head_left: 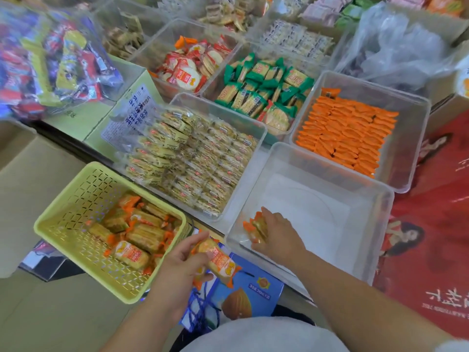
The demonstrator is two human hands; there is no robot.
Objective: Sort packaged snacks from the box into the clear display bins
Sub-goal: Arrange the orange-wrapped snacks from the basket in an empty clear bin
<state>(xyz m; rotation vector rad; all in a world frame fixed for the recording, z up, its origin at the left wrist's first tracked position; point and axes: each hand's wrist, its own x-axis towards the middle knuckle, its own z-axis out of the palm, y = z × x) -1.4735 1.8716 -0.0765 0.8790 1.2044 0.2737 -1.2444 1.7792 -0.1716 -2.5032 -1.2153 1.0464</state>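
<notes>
We see the right hand (275,231) reaching into the near-left corner of a clear bin (355,214), its fingers curled around a small stack of orange-edged snack packs (256,226) held low against the bin's white floor. The bin is rigid, see-through plastic with rounded corners, otherwise bare inside.

The left hand (181,260) hovers between that bin and a yellow basket (76,199), thumb and fingers closed on one glossy snack packet (219,261) with crimped orange ends and a pale cracker showing through the wrapper. More packets of the same kind (134,240) lie jumbled in the basket, which is pale yellow plastic with a lattice of cut-out holes in its walls and floor.

Beyond the basket sits a clear bin packed with yellowish wrapped crackers (193,158) laid in tight overlapping rows. To the right of it, behind the bin we are filling, another clear bin holds orange packets (347,133) stacked on edge in neat ranks. Farther back we make out bins of green-wrapped crackers (264,90) and red-and-white round rice crackers (190,69), both heaped loosely.

A blue carton (248,293) with a printed nut picture lies below the left hand. A crinkled clear plastic bag (398,44) sits at the upper right, and a bulging bag of mixed colourful sweets (50,59), blurred, at the upper left.
</notes>
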